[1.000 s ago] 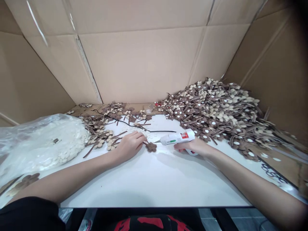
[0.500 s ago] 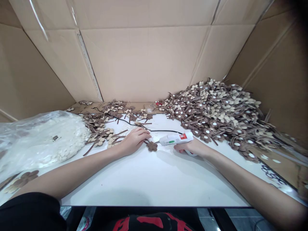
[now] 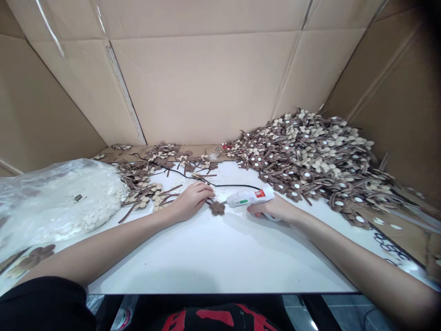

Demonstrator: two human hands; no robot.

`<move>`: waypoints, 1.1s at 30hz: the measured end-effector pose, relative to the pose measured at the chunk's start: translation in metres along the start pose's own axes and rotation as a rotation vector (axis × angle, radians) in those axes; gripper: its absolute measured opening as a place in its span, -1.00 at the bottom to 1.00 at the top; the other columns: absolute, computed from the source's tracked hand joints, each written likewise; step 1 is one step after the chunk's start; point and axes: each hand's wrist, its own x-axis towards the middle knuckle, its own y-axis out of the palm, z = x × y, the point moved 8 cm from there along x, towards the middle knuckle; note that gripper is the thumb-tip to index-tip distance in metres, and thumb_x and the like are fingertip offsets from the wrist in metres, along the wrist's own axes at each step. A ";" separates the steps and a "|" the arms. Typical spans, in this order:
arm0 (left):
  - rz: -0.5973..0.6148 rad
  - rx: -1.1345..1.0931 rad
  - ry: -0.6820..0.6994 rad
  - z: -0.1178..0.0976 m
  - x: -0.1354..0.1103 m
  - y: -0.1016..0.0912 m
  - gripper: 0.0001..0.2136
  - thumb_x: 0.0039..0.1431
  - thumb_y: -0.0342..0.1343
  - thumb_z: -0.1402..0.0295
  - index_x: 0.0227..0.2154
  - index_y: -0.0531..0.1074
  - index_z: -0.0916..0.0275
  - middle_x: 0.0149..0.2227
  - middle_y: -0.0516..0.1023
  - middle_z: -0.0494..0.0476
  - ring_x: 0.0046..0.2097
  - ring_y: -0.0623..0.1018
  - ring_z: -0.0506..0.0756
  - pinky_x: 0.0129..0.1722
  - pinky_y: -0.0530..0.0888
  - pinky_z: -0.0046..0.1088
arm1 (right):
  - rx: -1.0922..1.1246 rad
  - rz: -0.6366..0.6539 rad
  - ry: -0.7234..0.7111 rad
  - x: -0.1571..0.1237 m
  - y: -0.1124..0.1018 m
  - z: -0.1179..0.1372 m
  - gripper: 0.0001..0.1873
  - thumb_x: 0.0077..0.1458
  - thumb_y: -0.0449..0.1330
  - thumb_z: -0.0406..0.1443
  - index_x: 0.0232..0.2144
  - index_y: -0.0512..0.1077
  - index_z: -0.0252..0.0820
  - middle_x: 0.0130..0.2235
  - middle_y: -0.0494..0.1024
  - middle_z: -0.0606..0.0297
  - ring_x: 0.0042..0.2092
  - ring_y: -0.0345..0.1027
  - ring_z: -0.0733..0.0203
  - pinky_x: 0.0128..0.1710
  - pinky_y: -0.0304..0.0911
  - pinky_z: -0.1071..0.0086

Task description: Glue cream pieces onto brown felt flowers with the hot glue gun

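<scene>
A small dark brown flower-shaped cutout (image 3: 217, 208), flat with rounded petals and what looks like felt or thin wood, lies on the white tabletop (image 3: 220, 257) near its middle, between the two hands. The left hand (image 3: 190, 201) rests palm down just left of it, fingers curled loosely with the fingertips (image 3: 211, 194) at the flower's upper edge; whether they press on it or only touch it is hard to tell at this size. The right hand (image 3: 272, 209) is wrapped around the grip of a white hot-glue gun with a red and green label (image 3: 250, 197), lying nearly level, its nozzle pointing left and ending just beside the flower. A thin black cord (image 3: 237, 186) runs from the far side of the gun. To the right a big heap of brown and cream flower pieces with white dots (image 3: 317, 156) spreads against the cardboard wall (image 3: 206, 82); to the left sits a clear plastic bag of pale round discs (image 3: 62, 202).
</scene>
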 end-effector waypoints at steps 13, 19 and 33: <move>0.033 0.022 -0.004 -0.001 0.004 0.000 -0.72 0.16 -0.15 0.56 -0.16 0.39 0.23 -0.13 0.44 0.17 -0.08 0.37 0.10 -0.06 0.30 -0.33 | 0.011 0.024 -0.030 0.000 0.002 0.001 -0.90 -0.28 0.16 -0.34 -0.70 0.29 -0.20 -0.65 0.34 0.42 -0.57 0.15 0.33 -0.58 0.02 0.45; 0.152 0.027 0.071 -0.003 0.031 0.004 -0.76 0.19 -0.11 0.52 -0.21 0.44 0.25 -0.22 0.49 0.16 -0.16 0.41 0.06 -0.14 0.31 -0.44 | 0.041 0.023 -0.029 -0.002 0.004 0.007 -0.94 -0.29 0.15 -0.37 -0.68 0.30 -0.20 -0.66 0.35 0.43 -0.57 0.15 0.34 -0.58 0.02 0.47; 0.348 0.068 0.119 -0.004 0.055 0.020 -0.85 0.12 0.02 0.46 -0.32 0.48 0.21 -0.30 0.48 0.09 -0.25 0.45 0.02 -0.32 0.30 -0.59 | 0.043 0.037 -0.045 -0.003 0.005 0.010 -0.94 -0.31 0.14 -0.39 -0.65 0.29 -0.20 -0.65 0.33 0.44 -0.56 0.15 0.34 -0.58 0.02 0.47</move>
